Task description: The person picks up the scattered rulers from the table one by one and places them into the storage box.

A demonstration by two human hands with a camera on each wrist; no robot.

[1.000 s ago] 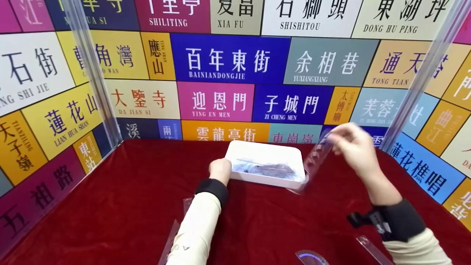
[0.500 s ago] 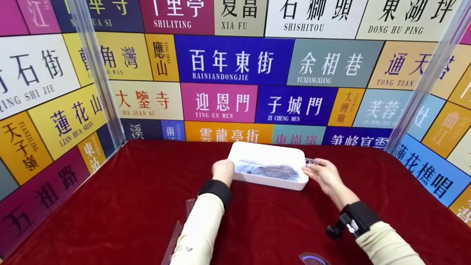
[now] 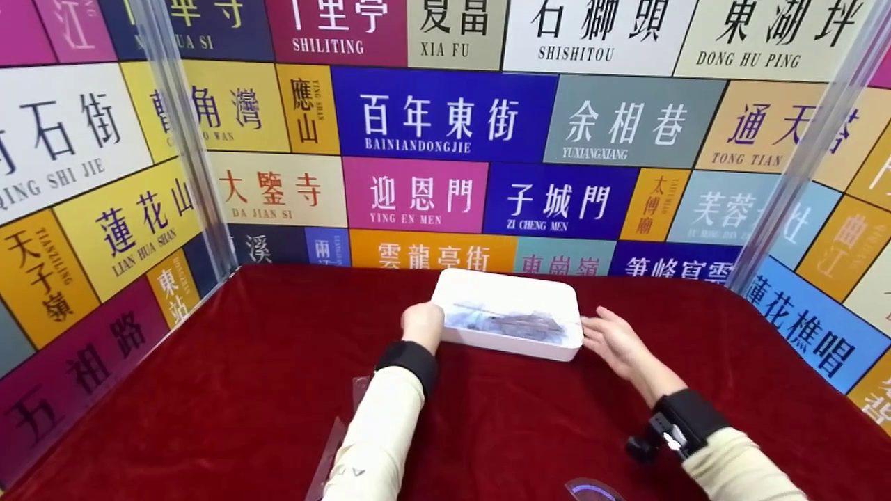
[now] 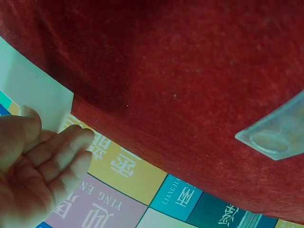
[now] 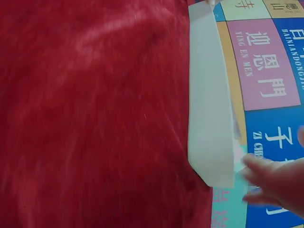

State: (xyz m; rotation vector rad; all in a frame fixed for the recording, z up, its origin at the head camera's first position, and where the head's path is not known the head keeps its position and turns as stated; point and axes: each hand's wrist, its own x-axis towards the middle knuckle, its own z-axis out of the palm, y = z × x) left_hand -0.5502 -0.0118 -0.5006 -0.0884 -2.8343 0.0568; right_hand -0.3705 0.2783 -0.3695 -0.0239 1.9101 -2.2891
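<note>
A white box [image 3: 511, 313] with a blue-grey landscape picture on its top lies near the far edge of the red cloth. At its left end my left hand [image 3: 422, 325] holds the box; in the left wrist view the thumb and half-bent fingers of that hand [image 4: 42, 166] are at the box corner [image 4: 42, 95]. My right hand [image 3: 616, 342] is beside the right end, fingers extended, fingertips close to the box wall. In the right wrist view this hand [image 5: 275, 180] is blurred and holds nothing visible. Whether its fingertips touch the box, I cannot tell.
Beside the left forearm lie clear plastic strips [image 3: 327, 452], partly hidden by the sleeve. A clear protractor-like piece [image 3: 592, 489] is cut off at the front edge. Walls with coloured sign panels [image 3: 438, 111] enclose the red cloth [image 3: 278, 348] behind and at both sides.
My right hand has come in from the right to the box's right end with a clear plastic ruler, which is now out of sight; its fingers have loosened. The left hand stays at the box.
</note>
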